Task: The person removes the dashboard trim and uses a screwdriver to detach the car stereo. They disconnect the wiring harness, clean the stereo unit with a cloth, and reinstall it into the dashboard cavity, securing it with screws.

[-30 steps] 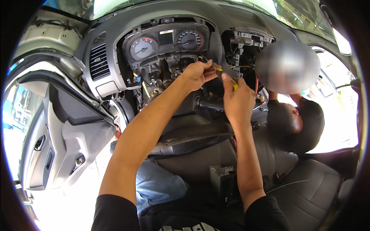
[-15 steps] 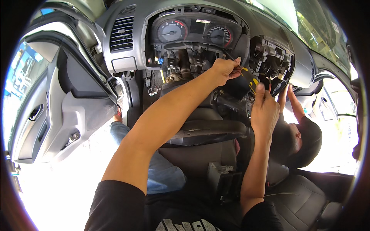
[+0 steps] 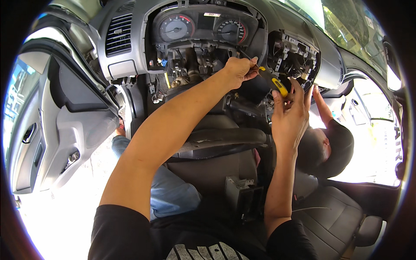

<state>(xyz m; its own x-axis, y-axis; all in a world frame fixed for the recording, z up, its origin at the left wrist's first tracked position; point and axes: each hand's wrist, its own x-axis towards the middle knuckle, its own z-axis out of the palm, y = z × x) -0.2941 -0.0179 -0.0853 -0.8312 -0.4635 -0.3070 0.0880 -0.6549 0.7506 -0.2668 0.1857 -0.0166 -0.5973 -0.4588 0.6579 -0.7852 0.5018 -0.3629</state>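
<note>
My left hand (image 3: pixel 242 71) reaches across in front of the instrument cluster (image 3: pixel 201 27), its fingertips pinched on what looks like a thin dark wire. A small yellow piece (image 3: pixel 262 68) shows just beyond those fingertips. My right hand (image 3: pixel 289 113) is raised beside the open centre dash cavity (image 3: pixel 297 58). Its thumb and fingers close around the end of a tool with a yellow-and-black handle (image 3: pixel 279 87). The tool slants up toward my left fingertips; its kind is unclear, and my right fingers partly hide it.
The steering wheel (image 3: pixel 225 138) is below my hands. A metal box-shaped unit (image 3: pixel 242 195) rests between the seats. At the right, a co-worker in dark clothing (image 3: pixel 331 151) leans in, arms raised to the dash. The driver's door (image 3: pixel 82 117) stands open at the left.
The whole view has shifted slightly. My right hand has turned, its fingers now more spread around the tool, and the yellow handle shows more clearly. My left hand keeps its pinch.
</note>
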